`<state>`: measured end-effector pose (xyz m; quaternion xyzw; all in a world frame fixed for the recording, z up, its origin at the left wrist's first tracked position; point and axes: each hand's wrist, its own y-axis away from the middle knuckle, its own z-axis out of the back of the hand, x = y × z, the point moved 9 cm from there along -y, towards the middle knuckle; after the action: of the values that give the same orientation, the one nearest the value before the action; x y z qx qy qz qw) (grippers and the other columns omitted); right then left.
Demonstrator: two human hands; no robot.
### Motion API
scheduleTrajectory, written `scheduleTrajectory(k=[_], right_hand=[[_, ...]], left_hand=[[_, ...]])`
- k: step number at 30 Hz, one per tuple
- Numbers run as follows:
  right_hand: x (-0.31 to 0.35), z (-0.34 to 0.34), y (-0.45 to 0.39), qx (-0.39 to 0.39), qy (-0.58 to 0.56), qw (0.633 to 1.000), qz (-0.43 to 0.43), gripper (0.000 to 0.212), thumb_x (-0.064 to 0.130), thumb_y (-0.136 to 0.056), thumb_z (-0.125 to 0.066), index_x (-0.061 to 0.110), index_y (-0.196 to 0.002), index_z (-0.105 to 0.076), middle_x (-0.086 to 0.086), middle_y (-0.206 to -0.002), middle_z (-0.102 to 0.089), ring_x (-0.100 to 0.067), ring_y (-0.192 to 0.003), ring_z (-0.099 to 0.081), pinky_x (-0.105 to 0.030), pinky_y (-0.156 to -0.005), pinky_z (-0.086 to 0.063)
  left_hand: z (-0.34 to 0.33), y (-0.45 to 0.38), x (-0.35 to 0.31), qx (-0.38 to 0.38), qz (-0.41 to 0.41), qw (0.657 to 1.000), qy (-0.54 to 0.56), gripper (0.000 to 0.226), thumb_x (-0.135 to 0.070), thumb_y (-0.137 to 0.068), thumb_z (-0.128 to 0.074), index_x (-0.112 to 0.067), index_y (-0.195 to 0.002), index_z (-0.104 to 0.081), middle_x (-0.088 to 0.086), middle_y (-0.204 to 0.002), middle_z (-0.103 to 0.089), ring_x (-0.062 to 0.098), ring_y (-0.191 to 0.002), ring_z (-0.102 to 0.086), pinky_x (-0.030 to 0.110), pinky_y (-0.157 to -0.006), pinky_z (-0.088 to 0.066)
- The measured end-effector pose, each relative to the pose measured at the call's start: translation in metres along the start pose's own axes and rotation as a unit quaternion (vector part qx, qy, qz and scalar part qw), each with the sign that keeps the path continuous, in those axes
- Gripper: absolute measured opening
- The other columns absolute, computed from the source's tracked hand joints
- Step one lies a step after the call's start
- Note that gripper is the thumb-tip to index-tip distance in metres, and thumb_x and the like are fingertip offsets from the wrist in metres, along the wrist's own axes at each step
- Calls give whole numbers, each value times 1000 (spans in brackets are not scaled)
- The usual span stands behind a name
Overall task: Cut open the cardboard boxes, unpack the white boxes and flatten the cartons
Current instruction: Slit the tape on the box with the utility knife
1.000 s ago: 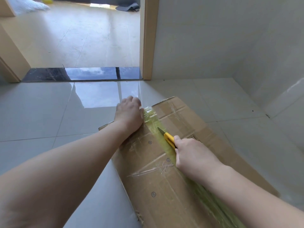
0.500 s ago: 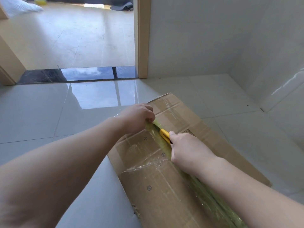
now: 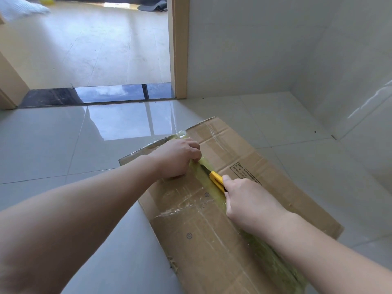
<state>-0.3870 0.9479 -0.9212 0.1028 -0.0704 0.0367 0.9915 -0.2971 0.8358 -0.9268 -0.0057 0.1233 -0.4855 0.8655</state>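
The cardboard box (image 3: 222, 200) lies on the tiled floor (image 3: 63, 145). The yellow tape (image 3: 199, 172), pressed flat a second ago, is now pinched by the left hand (image 3: 178, 158); the yellow knife (image 3: 216, 179) is gripped by the right hand (image 3: 250, 202), so the seam is probably being cut.

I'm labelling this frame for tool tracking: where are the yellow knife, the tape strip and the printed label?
yellow knife (image 3: 216, 181), head view, handle.
tape strip (image 3: 199, 172), head view, stretch beside blade.
printed label (image 3: 244, 170), head view, middle.
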Motion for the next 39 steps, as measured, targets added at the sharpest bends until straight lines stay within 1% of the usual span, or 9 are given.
scheduleTrajectory(k=[2,7,12,15,20,23,30,34,39], right_hand=[[0,1,0,-1,2,1000,-2,36,18,-93,-41,13,-129,-40,6,-72,-34,-11,-58,-38,-22,-44,-25],[1,1,0,-6,5,1000,-6,41,19,-94,-41,14,-134,-37,1,-85,-42,-19,-70,-46,-22,-45,-27],[-1,1,0,-9,-3,1000,-7,37,18,-94,-41,14,-130,-39,3,-78,-40,-14,-60,-42,-22,-44,-26],[-7,-3,9,1,-3,1000,-7,32,17,-93,-40,15,-126,-41,6,-71,-35,-10,-57,-38,-22,-44,-26],[-19,-7,41,16,6,1000,-7,50,19,-95,-38,18,-144,-27,8,-76,-32,-12,-65,-38,-19,-47,-24],[-20,-7,47,19,17,1000,-5,42,20,-94,-39,17,-136,-33,9,-72,-31,-7,-59,-34,-21,-46,-25],[-20,-8,47,29,14,999,-17,43,21,-94,-40,17,-136,-33,10,-71,-28,-14,-65,-37,-20,-46,-24],[-19,-6,47,25,13,1000,-11,39,21,-94,-42,16,-132,-36,9,-71,-29,-11,-61,-35,-19,-46,-23],[-17,-4,49,22,15,1000,-8,42,21,-94,-42,16,-135,-34,5,-79,-36,-17,-70,-41,-19,-46,-23]], left_hand=[[-1,1,-4,-1,-4,1000,5,34,5,-72,-47,-12,-91,-69,1,-98,-63,22,-95,-55,39,-80,-50],[-2,1,-6,3,3,1000,14,33,6,-73,-46,-12,-90,-68,1,-99,-63,22,-96,-54,40,-82,-49],[-3,-1,-4,16,16,1000,6,33,4,-76,-47,-14,-94,-67,-1,-103,-61,19,-100,-52,38,-84,-48],[-2,0,-5,-3,9,1000,6,30,5,-73,-47,-13,-88,-66,0,-97,-62,21,-95,-53,39,-80,-49],[-2,1,-9,-16,-4,1000,3,31,0,-69,-42,-11,-83,-67,2,-90,-63,24,-89,-55,40,-75,-51],[-2,1,-17,-26,-21,999,2,33,-2,-67,-39,-8,-81,-68,3,-88,-63,25,-86,-57,40,-73,-52],[-14,1,-44,-8,-49,999,18,31,-4,-62,-39,-9,-77,-66,5,-84,-62,28,-85,-58,40,-68,-53],[-15,0,-51,-14,-66,997,22,38,-13,-66,-29,-8,-76,-66,4,-84,-62,27,-83,-58,39,-67,-54],[-15,0,-56,-24,-68,997,29,38,-15,-66,-30,-10,-73,-66,2,-81,-63,26,-80,-58,40,-64,-54]])
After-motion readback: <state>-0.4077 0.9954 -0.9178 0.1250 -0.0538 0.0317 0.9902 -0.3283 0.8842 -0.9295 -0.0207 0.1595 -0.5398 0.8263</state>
